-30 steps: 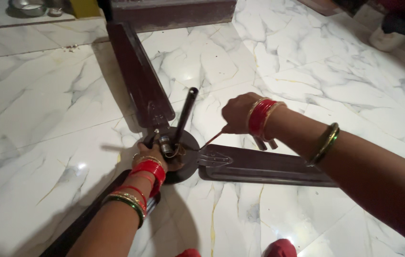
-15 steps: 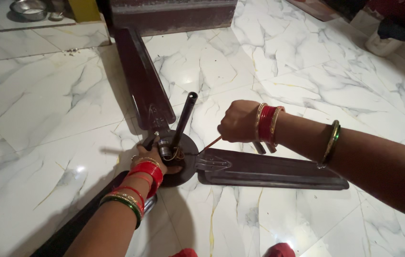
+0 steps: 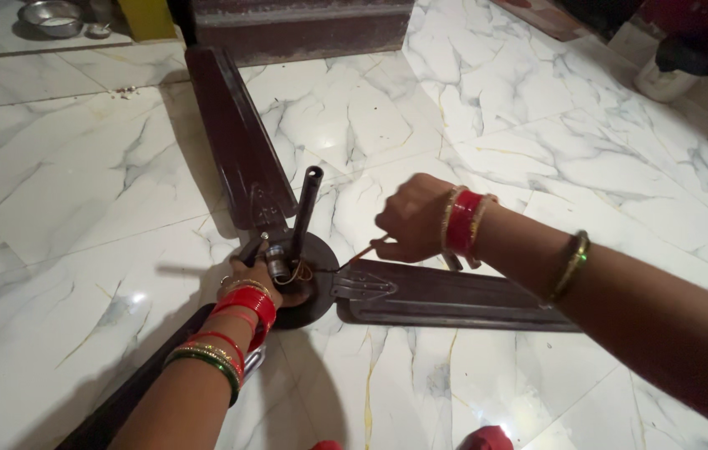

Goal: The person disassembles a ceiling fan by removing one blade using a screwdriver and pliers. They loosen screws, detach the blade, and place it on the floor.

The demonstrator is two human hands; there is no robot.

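1. Head view, room around my fingers: the ceiling fan (image 3: 304,275) lies on the white marble floor (image 3: 79,192). Its three dark brown blades spread outward. One blade (image 3: 233,133) runs away from my left fingers toward a dark wooden ledge (image 3: 304,21). A second blade (image 3: 454,296) stretches under my right forearm. The third blade (image 3: 133,392) passes beneath my left forearm toward me. Between the blades the floor lies bare on both sides of my hands.

2. My left hand (image 3: 256,279) comes in from below, wrist stacked with red and green bangles (image 3: 233,329). Its fingers are curled and pressed onto the round motor hub (image 3: 316,279), just beside the base of the black downrod (image 3: 304,208), which leans up and away from them. I cannot tell whether they grip anything small there.

3. My right hand (image 3: 412,218) reaches in from the right, knuckles up, wrist a little raised, with red bangles at the wrist. Its fingers are closed in a pinch on a thin reddish wire (image 3: 358,254) that runs tight from my fingertips down to the hub, close to my left fingers.

4. Containers: far beyond my left fingers, at the top corner, a steel bowl (image 3: 50,14) sits on the floor; its contents look pale, but I cannot make them out. Far beyond my right hand stands a white pot (image 3: 662,79) with a dark top.
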